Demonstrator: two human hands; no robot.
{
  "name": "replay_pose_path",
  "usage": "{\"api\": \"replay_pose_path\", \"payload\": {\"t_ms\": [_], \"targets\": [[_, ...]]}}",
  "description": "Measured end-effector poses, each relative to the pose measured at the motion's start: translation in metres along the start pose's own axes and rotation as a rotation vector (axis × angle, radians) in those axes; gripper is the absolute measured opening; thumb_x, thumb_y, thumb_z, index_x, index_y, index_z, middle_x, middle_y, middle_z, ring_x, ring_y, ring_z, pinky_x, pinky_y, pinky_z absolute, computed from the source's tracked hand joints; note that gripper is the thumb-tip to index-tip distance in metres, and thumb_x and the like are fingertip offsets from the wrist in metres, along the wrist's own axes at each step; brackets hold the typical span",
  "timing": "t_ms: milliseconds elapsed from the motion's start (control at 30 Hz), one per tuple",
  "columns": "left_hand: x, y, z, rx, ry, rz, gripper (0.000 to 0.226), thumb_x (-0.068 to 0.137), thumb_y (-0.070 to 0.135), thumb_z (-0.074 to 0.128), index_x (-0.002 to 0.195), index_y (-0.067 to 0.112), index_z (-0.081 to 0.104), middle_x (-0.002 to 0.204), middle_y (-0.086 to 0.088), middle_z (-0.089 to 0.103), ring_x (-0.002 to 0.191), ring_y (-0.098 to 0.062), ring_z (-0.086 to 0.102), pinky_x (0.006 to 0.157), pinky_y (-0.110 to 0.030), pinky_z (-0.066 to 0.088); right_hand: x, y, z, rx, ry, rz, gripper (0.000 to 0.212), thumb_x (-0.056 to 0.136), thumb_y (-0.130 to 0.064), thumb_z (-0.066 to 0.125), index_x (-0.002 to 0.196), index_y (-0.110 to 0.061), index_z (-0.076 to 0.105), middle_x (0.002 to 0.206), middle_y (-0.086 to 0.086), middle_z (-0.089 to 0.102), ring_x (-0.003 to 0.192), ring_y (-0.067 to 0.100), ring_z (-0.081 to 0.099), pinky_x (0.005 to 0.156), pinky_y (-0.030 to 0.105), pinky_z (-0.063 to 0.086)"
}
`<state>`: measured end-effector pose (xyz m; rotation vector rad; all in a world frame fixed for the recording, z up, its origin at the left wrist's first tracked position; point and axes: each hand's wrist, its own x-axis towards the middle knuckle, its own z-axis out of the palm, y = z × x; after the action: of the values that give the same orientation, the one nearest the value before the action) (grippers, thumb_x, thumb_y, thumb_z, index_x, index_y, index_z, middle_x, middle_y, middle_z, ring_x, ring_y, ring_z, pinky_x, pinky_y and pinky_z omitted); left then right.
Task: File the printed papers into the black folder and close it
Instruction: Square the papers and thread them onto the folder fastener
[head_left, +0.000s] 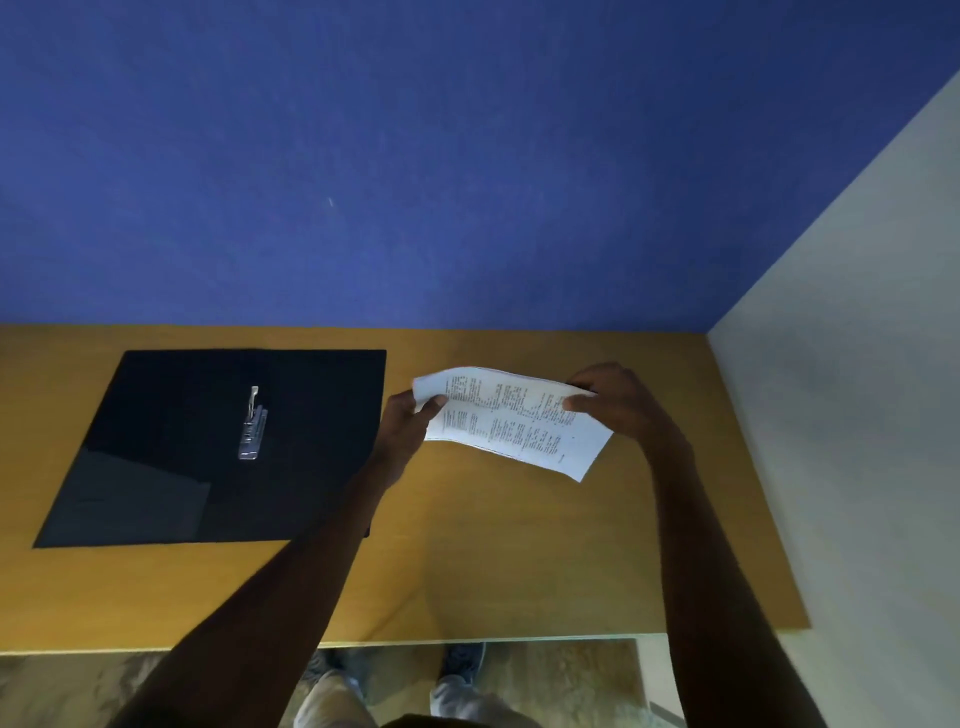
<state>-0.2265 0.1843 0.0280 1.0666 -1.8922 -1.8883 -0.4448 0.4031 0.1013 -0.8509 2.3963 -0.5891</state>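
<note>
- A blue wall (415, 156) fills the upper picture from 9 through 12 o'clock, and a pale wall (857, 364) runs down the 3 o'clock side.
- The wooden desk (519, 561) spans the middle, its near edge towards 6 o'clock.
- The black folder (171, 467) lies open and flat on the desk at 9 o'clock, well apart from the papers.
- The printed papers (519, 421) are held above the desk just right of centre, bowed and tilted.
- The right hand (618, 402) grips the papers' 3 o'clock end, thumb on top.
- The left hand (408, 423) pinches their 9 o'clock edge, thumb on the printed face.
- A metal clip (253, 426) sits at the folder's spine, pointing to 12 o'clock.
</note>
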Motion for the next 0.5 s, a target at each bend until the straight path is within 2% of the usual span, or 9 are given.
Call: {"api": "replay_pose_path", "payload": {"t_ms": [67, 133, 200, 267, 300, 400, 500], "targets": [[0.000, -0.003, -0.002, -0.032, 0.037, -0.035, 0.031, 0.108, 0.011, 0.064, 0.136, -0.001, 0.073, 0.130, -0.024, 0.077, 0.123, -0.041, 0.073, 0.095, -0.046, 0.056, -0.007, 0.023, 0.002, 0.273, -0.003, -0.021, 0.011, 0.093, -0.015, 0.079, 0.096, -0.025, 0.083, 0.089, -0.013, 0.081, 0.081, 0.006, 0.076, 0.076, 0.032, 0.054], [0.001, -0.006, -0.004, -0.051, 0.064, -0.050, 0.031, 0.108, 0.010, 0.063, 0.134, -0.005, 0.072, 0.130, -0.026, 0.076, 0.127, -0.047, 0.070, 0.094, -0.044, 0.055, -0.016, 0.043, 0.017, 0.564, 0.038, 0.000, 0.023, 0.094, -0.003, 0.078, 0.116, -0.006, 0.081, 0.108, 0.006, 0.084, 0.100, 0.025, 0.081, 0.088, 0.043, 0.060], [0.002, -0.007, -0.004, -0.056, 0.073, -0.066, 0.031, 0.109, 0.008, 0.062, 0.135, -0.007, 0.071, 0.131, -0.027, 0.076, 0.128, -0.048, 0.069, 0.099, -0.051, 0.057, -0.022, 0.050, 0.040, 0.721, 0.071, 0.053, 0.038, 0.092, 0.008, 0.075, 0.130, 0.002, 0.074, 0.122, 0.018, 0.080, 0.112, 0.034, 0.077, 0.092, 0.040, 0.061], [0.003, -0.007, -0.003, -0.051, 0.077, -0.091, 0.032, 0.109, 0.009, 0.062, 0.135, -0.007, 0.070, 0.132, -0.026, 0.075, 0.128, -0.048, 0.069, 0.107, -0.060, 0.056, -0.020, 0.049, 0.064, 0.731, 0.101, 0.120, 0.046, 0.093, 0.011, 0.073, 0.138, 0.004, 0.069, 0.126, 0.018, 0.077, 0.118, 0.037, 0.074, 0.084, 0.026, 0.064], [0.004, -0.006, -0.002, -0.046, 0.079, -0.101, 0.032, 0.109, 0.009, 0.062, 0.135, -0.007, 0.070, 0.131, -0.027, 0.075, 0.128, -0.049, 0.069, 0.109, -0.061, 0.055, -0.018, 0.047, 0.072, 0.709, 0.128, 0.155, 0.045, 0.094, 0.010, 0.073, 0.139, 0.005, 0.068, 0.127, 0.018, 0.076, 0.120, 0.039, 0.073, 0.083, 0.027, 0.064], [0.007, -0.005, -0.001, -0.032, 0.079, -0.098, 0.032, 0.109, 0.009, 0.062, 0.135, -0.007, 0.070, 0.131, -0.027, 0.075, 0.128, -0.049, 0.069, 0.109, -0.064, 0.053, -0.007, 0.046, 0.085, 0.647, 0.220, 0.236, 0.035, 0.099, 0.003, 0.071, 0.133, 0.008, 0.071, 0.129, 0.023, 0.075, 0.121, 0.041, 0.073, 0.099, 0.049, 0.062], [0.011, -0.003, -0.005, -0.032, 0.070, -0.068, 0.033, 0.108, 0.008, 0.062, 0.138, -0.006, 0.069, 0.133, -0.026, 0.075, 0.129, -0.048, 0.069, 0.112, -0.064, 0.054, 0.000, 0.045, 0.084, 0.583, 0.293, 0.237, 0.029, 0.100, -0.005, 0.071, 0.127, 0.006, 0.075, 0.121, 0.022, 0.079, 0.113, 0.038, 0.076, 0.092, 0.041, 0.060]]}}
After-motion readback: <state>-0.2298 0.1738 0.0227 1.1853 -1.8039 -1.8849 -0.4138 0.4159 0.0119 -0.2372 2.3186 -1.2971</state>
